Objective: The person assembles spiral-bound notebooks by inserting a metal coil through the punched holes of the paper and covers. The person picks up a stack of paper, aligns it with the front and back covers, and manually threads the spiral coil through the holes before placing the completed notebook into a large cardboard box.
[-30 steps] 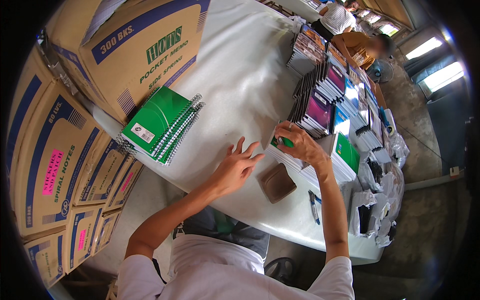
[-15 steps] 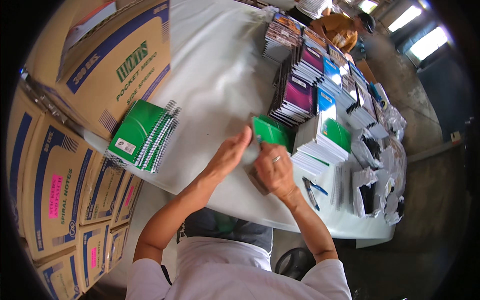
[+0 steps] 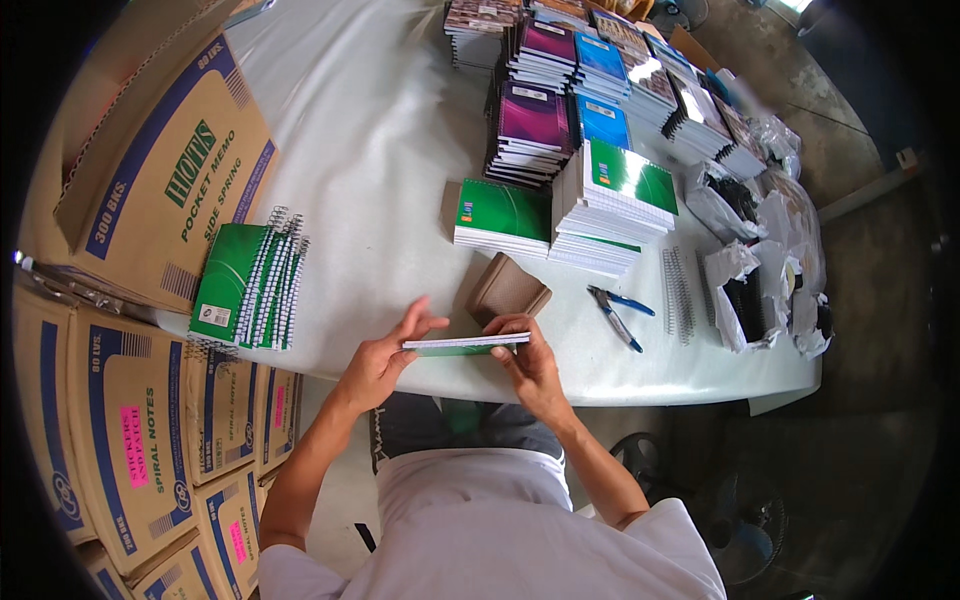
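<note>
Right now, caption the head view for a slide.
Right hand holding a thin green notepad, left hand at its other end, near a brown angular block.

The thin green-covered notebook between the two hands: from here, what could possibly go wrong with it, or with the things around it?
1. The left hand has some fingers raised, while the right hand grips the other end, so the thin green-covered notebook might slip or bend.
2. The fanned stack of green spiral notebooks lies close to the white table's edge; a bump could perhaps knock some down.
</note>
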{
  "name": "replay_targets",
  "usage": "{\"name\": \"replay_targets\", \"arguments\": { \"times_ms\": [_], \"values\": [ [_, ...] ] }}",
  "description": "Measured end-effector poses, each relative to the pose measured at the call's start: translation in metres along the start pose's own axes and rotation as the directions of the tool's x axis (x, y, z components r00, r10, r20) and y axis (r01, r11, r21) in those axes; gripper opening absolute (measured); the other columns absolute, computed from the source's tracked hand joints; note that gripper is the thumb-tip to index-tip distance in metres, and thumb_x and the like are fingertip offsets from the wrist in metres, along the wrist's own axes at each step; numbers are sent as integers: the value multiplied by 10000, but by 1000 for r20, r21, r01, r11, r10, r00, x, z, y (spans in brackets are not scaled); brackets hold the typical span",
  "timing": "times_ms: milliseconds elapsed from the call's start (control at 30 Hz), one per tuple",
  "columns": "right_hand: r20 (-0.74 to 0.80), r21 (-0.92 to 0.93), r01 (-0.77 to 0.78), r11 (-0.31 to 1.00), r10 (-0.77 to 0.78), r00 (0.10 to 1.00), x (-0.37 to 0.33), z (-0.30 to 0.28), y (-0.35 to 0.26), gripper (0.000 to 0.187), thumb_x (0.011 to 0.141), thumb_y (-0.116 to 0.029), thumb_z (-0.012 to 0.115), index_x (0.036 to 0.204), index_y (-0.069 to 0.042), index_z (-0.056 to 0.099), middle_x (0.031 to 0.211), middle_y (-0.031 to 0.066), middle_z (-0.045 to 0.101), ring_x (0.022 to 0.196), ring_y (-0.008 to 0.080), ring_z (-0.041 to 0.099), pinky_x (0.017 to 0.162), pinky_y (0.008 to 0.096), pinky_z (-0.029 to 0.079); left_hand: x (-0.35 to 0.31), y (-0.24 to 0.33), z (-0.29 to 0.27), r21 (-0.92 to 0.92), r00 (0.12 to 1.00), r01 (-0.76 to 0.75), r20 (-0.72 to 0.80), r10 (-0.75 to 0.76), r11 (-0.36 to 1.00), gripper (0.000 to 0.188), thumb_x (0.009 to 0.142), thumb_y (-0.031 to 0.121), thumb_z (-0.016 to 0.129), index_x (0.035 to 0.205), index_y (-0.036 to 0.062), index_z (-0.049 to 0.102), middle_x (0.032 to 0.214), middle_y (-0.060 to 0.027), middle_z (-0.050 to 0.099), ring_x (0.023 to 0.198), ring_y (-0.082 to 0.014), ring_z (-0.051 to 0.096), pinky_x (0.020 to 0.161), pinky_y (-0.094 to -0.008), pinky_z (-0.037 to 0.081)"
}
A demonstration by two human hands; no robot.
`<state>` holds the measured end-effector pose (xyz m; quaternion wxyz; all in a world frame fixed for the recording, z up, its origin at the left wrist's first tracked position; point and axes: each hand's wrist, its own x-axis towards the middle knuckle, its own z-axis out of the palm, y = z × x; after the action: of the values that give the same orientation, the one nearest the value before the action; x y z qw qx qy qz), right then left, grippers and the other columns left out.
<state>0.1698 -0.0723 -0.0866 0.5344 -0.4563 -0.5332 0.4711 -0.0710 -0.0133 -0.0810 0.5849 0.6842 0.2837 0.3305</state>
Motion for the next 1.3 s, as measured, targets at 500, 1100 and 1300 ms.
{"name": "replay_targets", "arguments": {
  "times_ms": [500,1100,1300],
  "values": [
    [-340,-792,-24,609,-409,847,34,-175,-16,268,802,34,719,1056,6,639,956,134,635,805,256,648,762,375,514,45,68,53,862,984,-106,162,-72,496,618,929,224,654,1498,232,413,1306,-88,646,1077,-354,675,755,-474,568],
    [-2,-522,53,851,-64,998,7,-70,-86,273,809,46,744,1053,-75,746,922,55,650,852,192,615,748,308,497,49,55,50,878,980,-191,146,133,440,515,935,330,635,1414,177,518,1274,-48,667,1134,-375,645,994,-510,480],
    [92,-415,57,908,-20,996,14,-57,-60,227,811,-7,763,1024,-83,745,938,39,658,855,188,598,753,332,483,51,54,51,904,979,-185,136,151,387,511,935,352,625,1406,177,531,1266,-57,671,1133,-371,646,1037,-537,439]
  ]
}}
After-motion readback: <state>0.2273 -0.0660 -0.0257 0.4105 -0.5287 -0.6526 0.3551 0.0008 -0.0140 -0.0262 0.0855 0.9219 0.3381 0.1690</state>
